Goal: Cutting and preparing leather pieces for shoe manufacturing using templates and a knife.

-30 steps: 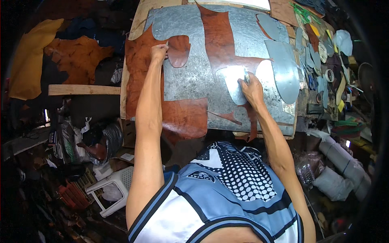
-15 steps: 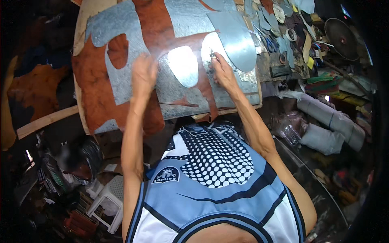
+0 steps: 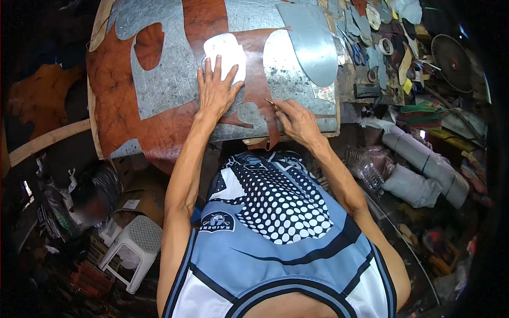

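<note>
My left hand (image 3: pixel 216 95) lies flat with fingers spread, pressing on a bright white, rounded flat piece (image 3: pixel 225 47), probably a template. Beneath and around it stretches reddish-brown leather (image 3: pixel 260 74) with shapes cut out of it, spread over a worn grey metal sheet (image 3: pixel 164 90). To the right, my right hand (image 3: pixel 298 123) is closed on a small pointed hand tool (image 3: pixel 269 101). Its tip is at the edge of a narrow leather strip. Fingers hide most of the handle, so the exact kind of tool does not show.
A grey rounded template (image 3: pixel 313 47) lies at the sheet's far right. Beyond it, a cluttered bench holds scissors (image 3: pixel 359 55), a tape roll (image 3: pixel 385 46) and several cut pieces. A white plastic stool (image 3: pixel 135 241) stands on the lower left, and wrapped rolls (image 3: pixel 419 153) lie on the right.
My left hand has opened and come to lie flat on the white piece, farther right. My right hand has moved nearer to me with the tool. The view has shifted slightly.
</note>
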Demonstrator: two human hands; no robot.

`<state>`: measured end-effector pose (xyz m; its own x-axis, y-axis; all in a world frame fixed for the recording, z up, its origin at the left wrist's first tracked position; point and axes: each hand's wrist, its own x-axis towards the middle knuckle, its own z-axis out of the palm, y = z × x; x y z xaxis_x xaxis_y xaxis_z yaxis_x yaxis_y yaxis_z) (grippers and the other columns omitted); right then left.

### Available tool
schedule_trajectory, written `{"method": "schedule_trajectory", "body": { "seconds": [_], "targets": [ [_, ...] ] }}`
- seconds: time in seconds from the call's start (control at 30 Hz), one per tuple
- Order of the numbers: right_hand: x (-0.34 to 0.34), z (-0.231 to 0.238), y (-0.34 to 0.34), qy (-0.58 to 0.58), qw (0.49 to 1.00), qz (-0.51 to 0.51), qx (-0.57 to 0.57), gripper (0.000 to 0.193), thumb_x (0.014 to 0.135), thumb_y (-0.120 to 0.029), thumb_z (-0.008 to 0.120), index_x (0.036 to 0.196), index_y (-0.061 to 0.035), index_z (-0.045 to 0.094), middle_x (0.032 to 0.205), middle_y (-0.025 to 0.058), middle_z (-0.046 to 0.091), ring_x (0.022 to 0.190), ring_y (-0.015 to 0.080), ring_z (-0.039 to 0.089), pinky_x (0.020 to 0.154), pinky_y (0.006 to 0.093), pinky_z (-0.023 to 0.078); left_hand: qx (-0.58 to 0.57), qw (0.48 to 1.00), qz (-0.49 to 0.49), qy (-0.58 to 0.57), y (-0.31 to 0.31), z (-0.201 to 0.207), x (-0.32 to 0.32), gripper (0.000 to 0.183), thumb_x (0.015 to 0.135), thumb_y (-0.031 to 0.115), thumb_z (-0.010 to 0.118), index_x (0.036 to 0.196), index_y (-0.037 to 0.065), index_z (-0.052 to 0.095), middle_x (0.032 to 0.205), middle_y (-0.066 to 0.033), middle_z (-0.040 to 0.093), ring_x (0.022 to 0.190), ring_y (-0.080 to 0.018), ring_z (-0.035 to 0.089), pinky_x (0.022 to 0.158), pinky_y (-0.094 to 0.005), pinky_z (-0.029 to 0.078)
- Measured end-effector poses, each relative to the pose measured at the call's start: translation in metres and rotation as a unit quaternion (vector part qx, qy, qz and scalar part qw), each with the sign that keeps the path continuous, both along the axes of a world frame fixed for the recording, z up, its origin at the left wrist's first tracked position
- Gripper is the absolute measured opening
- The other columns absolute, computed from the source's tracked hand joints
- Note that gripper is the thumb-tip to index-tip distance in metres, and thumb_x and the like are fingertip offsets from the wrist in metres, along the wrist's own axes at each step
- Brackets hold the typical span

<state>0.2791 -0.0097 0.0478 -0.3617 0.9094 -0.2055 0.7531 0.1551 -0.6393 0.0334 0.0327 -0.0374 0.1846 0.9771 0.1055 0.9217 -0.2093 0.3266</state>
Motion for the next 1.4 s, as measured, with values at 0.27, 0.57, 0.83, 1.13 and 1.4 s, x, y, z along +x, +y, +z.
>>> {"method": "schedule_trajectory", "body": {
  "seconds": [0.27, 0.57, 0.83, 1.13, 1.4],
  "targets": [
    [0.003, -0.002, -0.015, -0.013, 0.997, 0.075, 0.031, 0.024, 0.089, -0.015, 0.060, 0.112, -0.0110, 0.065, 0.089, 0.0123, 0.060, 0.079, 0.0328, 0.062, 0.069, 0.0427, 0.052, -0.049, 0.985, -0.093, -0.138, -0.066, 0.028, 0.037, 0.054, 0.081, 0.043, 0.070, 0.128, 0.018, 0.060, 0.150, -0.0232, 0.032, 0.140, -0.0455, 0.023, 0.112, -0.0599, 0.018],
    [-0.007, 0.001, -0.009, -0.057, 0.993, 0.084, 0.068, 0.025, 0.088, -0.014, 0.060, 0.112, -0.0125, 0.066, 0.085, 0.0121, 0.059, 0.081, 0.0334, 0.062, 0.069, 0.0440, 0.051, -0.036, 0.994, -0.021, -0.105, -0.073, 0.015, 0.049, 0.061, 0.081, 0.051, 0.067, 0.131, 0.018, 0.059, 0.151, -0.0215, 0.033, 0.141, -0.0434, 0.023, 0.113, -0.0593, 0.014],
    [0.042, 0.019, -0.040, -0.106, 0.993, 0.046, 0.022, 0.024, 0.089, -0.013, 0.060, 0.112, -0.0092, 0.067, 0.091, 0.0138, 0.063, 0.084, 0.0356, 0.061, 0.072, 0.0428, 0.050, -0.065, 0.993, -0.017, -0.093, -0.075, 0.011, 0.046, 0.074, 0.079, 0.060, 0.066, 0.138, 0.017, 0.053, 0.154, -0.0197, 0.027, 0.144, -0.0420, 0.016, 0.115, -0.0584, 0.010],
    [0.026, 0.013, -0.072, 0.251, 0.886, -0.359, -0.153, 0.038, 0.097, -0.024, 0.057, 0.127, -0.0009, 0.056, 0.085, -0.0024, 0.057, 0.065, 0.0027, 0.050, 0.052, 0.0177, 0.040, -0.216, 0.937, -0.219, -0.163, -0.147, 0.062, 0.062, 0.082, 0.080, 0.062, 0.063, 0.138, 0.006, 0.048, 0.152, -0.0257, 0.024, 0.142, -0.0477, 0.015, 0.111, -0.0628, 0.018],
    [-0.009, -0.002, -0.072, -0.023, 0.973, -0.229, 0.022, 0.043, 0.081, -0.031, 0.076, 0.106, -0.0015, 0.059, 0.092, 0.0220, 0.063, 0.080, 0.0368, 0.062, 0.071, 0.0419, 0.049, 0.024, 0.926, -0.173, -0.334, -0.092, 0.078, 0.034, 0.025, 0.076, 0.002, 0.066, 0.101, 0.004, 0.066, 0.100, -0.0175, 0.067, 0.089, -0.0359, 0.064, 0.081, -0.0429, 0.051]
  ]
}}
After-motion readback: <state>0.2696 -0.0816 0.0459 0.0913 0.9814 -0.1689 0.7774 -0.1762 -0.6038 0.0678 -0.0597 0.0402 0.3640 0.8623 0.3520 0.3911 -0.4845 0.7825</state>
